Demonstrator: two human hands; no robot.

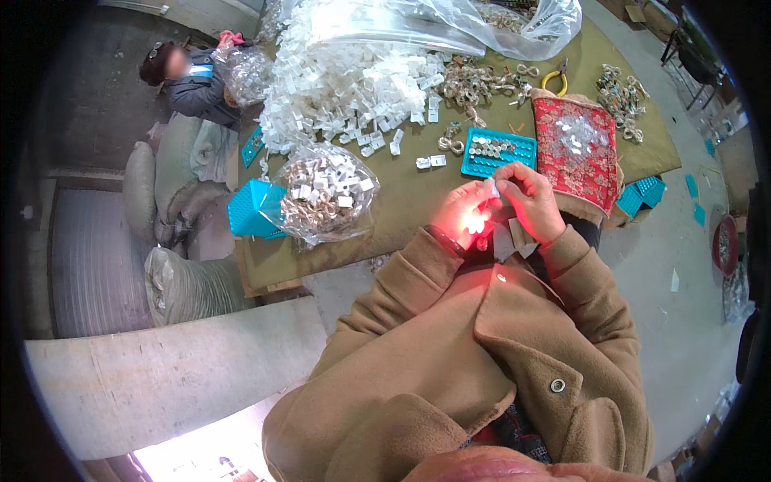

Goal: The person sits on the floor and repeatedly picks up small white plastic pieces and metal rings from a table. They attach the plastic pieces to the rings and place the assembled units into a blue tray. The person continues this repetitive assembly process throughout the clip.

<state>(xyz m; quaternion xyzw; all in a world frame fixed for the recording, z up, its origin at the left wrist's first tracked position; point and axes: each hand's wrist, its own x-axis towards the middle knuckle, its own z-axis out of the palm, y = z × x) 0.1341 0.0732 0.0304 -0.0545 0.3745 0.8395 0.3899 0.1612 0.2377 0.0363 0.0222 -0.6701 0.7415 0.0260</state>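
Observation:
My left hand and my right hand meet in front of my coat, at the table's near edge. Both are closed, fingertips pinching around a small whitish piece, too small to make out its kind. A bright red glow falls on my left palm and fingers. Just beyond my hands lies a turquoise tray with rows of holes, partly filled with small round silvery pieces. To the right of it, a red patterned cloth pad carries a scatter of small clear pieces.
A large heap of clear plastic pieces covers the table's far left. Nearby are a bag of white-and-tan pieces, a turquoise basket, yellow-handled pliers and coiled cords. At far left a person handles a plastic bag beside stacked sacks.

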